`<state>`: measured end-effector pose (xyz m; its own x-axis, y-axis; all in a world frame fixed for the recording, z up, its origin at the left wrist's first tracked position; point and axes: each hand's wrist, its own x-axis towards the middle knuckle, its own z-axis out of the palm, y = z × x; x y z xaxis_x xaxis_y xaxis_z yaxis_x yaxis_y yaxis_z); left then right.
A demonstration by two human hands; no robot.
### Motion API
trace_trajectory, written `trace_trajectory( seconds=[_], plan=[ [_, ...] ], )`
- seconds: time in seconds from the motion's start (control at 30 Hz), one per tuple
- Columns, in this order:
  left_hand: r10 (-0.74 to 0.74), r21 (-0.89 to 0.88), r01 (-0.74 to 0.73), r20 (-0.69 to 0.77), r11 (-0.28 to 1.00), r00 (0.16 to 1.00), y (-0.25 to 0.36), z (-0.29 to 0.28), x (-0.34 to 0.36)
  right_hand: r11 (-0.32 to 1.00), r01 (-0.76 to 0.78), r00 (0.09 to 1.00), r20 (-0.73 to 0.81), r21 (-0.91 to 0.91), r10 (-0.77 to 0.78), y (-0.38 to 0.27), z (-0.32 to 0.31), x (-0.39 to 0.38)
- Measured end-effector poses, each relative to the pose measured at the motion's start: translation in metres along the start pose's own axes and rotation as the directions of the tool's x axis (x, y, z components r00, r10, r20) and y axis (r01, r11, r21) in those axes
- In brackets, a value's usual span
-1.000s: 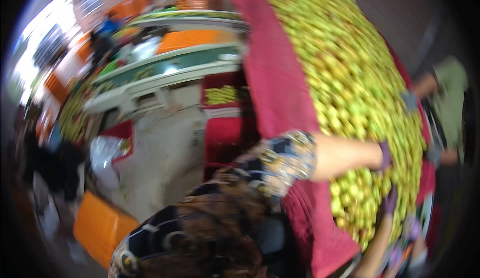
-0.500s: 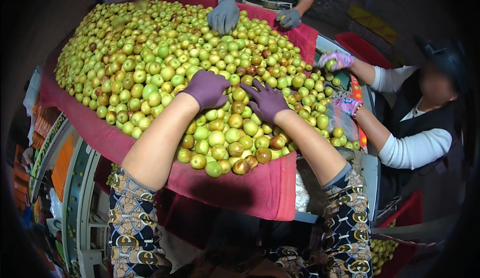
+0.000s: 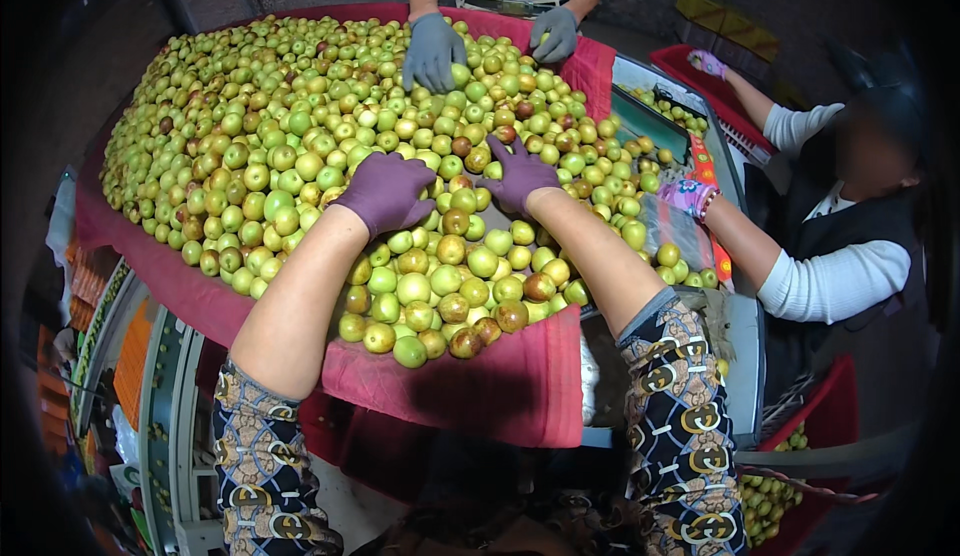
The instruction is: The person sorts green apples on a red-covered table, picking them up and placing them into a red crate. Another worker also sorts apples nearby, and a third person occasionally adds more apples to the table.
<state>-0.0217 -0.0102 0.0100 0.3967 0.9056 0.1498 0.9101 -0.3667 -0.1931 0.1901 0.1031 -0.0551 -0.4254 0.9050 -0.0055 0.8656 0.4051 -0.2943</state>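
Note:
A wide heap of green-yellow jujubes (image 3: 240,156), some with brown patches, covers a table spread with red cloth (image 3: 470,386). Both my hands wear purple gloves and rest in the near part of the heap. My left hand (image 3: 385,193) lies over the fruit, thumb apart from its bent fingers, whose tips are partly hidden among jujubes. To its right, my right hand (image 3: 522,178) has its fingers spread, and a green jujube (image 3: 493,170) sits between thumb and forefinger, not visibly gripped. Between the hands a small patch of dark surface shows.
Across the heap, a person's grey-gloved hand (image 3: 434,53) touches a jujube; the other grey glove (image 3: 554,35) holds one. On the right, another person has one patterned glove (image 3: 688,196) by a clear bag and the other (image 3: 708,63) over a red crate (image 3: 680,71).
My hands have shifted slightly left and the fruit between them has parted, baring some surface. The right-hand person's far hand has moved from the table's edge out to the red crate.

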Motion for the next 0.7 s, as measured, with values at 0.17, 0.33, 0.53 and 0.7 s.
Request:
trace_trajectory(
  seconds=[0.17,0.33,0.53,0.7],
  plan=[
    [0.03,0.012,-0.03,-0.052,0.999,0.998,0.0,0.002,0.005,0.972,0.101,0.986,-0.149,0.214,-0.069,0.045,0.014,0.028],
    [-0.021,-0.006,0.02,-0.059,1.0,0.998,-0.003,-0.001,0.005,0.995,-0.046,0.96,-0.272,0.083,0.067,0.058,0.021,0.036],
    [-0.079,0.012,0.08,-0.067,0.997,0.995,-0.002,-0.005,0.005,0.991,-0.115,0.933,-0.349,-0.07,0.084,0.066,0.021,0.037],
    [-0.098,0.049,0.106,-0.138,0.993,0.986,0.0,-0.001,0.007,0.999,-0.045,0.939,-0.343,-0.02,0.036,0.065,0.016,0.027]
  ],
)
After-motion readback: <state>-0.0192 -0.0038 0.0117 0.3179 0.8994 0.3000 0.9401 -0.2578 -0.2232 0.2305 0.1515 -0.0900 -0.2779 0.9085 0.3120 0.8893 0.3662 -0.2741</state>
